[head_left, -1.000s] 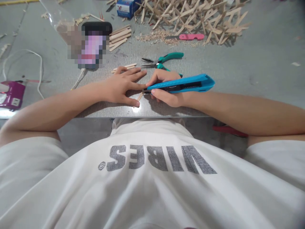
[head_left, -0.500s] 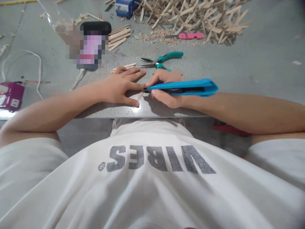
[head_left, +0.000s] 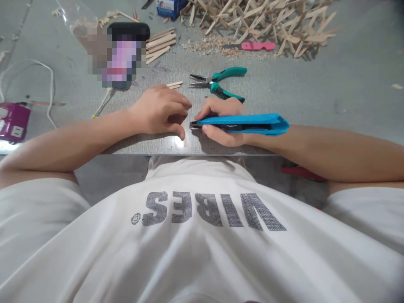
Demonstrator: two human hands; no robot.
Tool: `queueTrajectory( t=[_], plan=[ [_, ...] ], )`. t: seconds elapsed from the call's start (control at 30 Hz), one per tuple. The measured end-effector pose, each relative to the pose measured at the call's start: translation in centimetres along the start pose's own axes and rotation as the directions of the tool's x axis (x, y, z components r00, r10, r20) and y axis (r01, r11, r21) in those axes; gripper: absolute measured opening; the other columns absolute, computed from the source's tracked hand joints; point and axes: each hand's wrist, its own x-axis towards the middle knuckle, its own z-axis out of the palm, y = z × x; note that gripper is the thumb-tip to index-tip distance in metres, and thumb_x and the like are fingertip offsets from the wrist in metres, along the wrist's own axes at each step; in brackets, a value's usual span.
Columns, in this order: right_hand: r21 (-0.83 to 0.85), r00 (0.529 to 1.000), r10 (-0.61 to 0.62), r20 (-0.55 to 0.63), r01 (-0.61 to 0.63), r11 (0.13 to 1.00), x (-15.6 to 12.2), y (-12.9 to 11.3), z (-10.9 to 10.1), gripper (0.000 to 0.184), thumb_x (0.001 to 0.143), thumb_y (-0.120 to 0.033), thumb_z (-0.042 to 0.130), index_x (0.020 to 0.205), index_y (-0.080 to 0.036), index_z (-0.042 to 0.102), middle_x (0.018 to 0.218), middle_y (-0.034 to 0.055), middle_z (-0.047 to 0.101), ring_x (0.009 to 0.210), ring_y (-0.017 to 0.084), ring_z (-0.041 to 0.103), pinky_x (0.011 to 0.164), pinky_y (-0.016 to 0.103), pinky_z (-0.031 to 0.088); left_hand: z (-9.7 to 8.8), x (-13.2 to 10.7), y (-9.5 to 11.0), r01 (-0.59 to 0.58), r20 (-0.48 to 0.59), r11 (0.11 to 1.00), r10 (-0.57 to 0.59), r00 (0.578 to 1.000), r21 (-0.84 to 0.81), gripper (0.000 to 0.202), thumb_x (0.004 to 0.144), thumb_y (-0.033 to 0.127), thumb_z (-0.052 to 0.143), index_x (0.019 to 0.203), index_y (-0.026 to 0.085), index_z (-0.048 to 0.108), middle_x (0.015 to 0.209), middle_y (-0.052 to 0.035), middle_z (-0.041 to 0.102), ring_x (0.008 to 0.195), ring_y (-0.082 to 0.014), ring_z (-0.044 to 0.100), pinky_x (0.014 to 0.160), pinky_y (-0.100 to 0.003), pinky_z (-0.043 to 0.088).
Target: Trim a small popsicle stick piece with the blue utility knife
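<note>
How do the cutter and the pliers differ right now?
The cutter is in the right hand; the pliers lie on the table.
The cutter is one long, straight body; the pliers are spread open, two handles apart.
The cutter is mostly blue; the pliers' handles are green.
Both point toward picture left.

Along the near edge of the glossy-looking surface (head_left: 331,97) we see a smooth blue plastic cutter (head_left: 241,120) and a plain wooden stick (head_left: 185,142); farther from that edge, metal pliers (head_left: 217,76) with plastic-looking grips.
</note>
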Motion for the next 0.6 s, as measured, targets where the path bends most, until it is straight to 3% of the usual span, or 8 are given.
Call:
queueTrajectory(
  t=[0.17, 0.3, 0.5, 0.6],
  plan=[
    [0.033, 0.997, 0.067, -0.025, -0.066, 0.997, -0.37, 0.13, -0.19, 0.041, 0.109, -0.064, 0.061, 0.111, -0.023, 0.066, 0.085, 0.0027, 0.073, 0.072, 0.018, 0.067, 0.071, 0.036, 0.054, -0.54, 0.24, -1.25, -0.016, 0.079, 0.971, 0.036, 0.996, -0.237, 0.058, 0.108, 0.077, 0.054, 0.108, 0.033, 0.092, 0.133, -0.0132, 0.089, 0.13, -0.034, 0.083, 0.114, -0.056, 0.063],
    [0.072, 0.993, 0.103, -0.057, -0.099, 0.992, -0.58, -0.07, -0.2, 0.041, 0.108, -0.065, 0.063, 0.113, -0.024, 0.068, 0.086, 0.0046, 0.074, 0.071, 0.02, 0.066, 0.072, 0.039, 0.054, -0.9, 0.28, -1.03, 0.034, 0.093, 0.958, -0.008, 0.996, -0.284, 0.045, 0.107, 0.068, 0.058, 0.11, 0.038, 0.092, 0.135, -0.0111, 0.088, 0.133, -0.0332, 0.081, 0.119, -0.059, 0.062],
    [0.152, 0.978, 0.207, 0.011, -0.206, 0.967, -0.2, -0.3, 0.14, 0.041, 0.108, -0.062, 0.066, 0.119, -0.023, 0.067, 0.089, 0.0038, 0.077, 0.078, 0.02, 0.07, 0.074, 0.036, 0.055, -0.84, 0.59, -1.09, 0.035, 0.093, 0.948, -0.005, 0.996, -0.317, 0.046, 0.104, 0.075, 0.062, 0.105, 0.039, 0.092, 0.135, -0.0084, 0.088, 0.126, -0.0319, 0.081, 0.116, -0.064, 0.063],
    [0.109, 0.979, 0.201, 0.026, -0.202, 0.973, 0.24, -0.51, 0.48, 0.042, 0.104, -0.064, 0.069, 0.116, -0.025, 0.067, 0.087, 0.003, 0.077, 0.077, 0.021, 0.069, 0.077, 0.038, 0.055, -0.83, 0.74, -1.17, 0.052, 0.1, 0.942, -0.019, 0.995, -0.333, 0.048, 0.103, 0.077, 0.062, 0.101, 0.04, 0.091, 0.135, -0.0067, 0.088, 0.124, -0.0319, 0.08, 0.117, -0.066, 0.062]
  ],
)
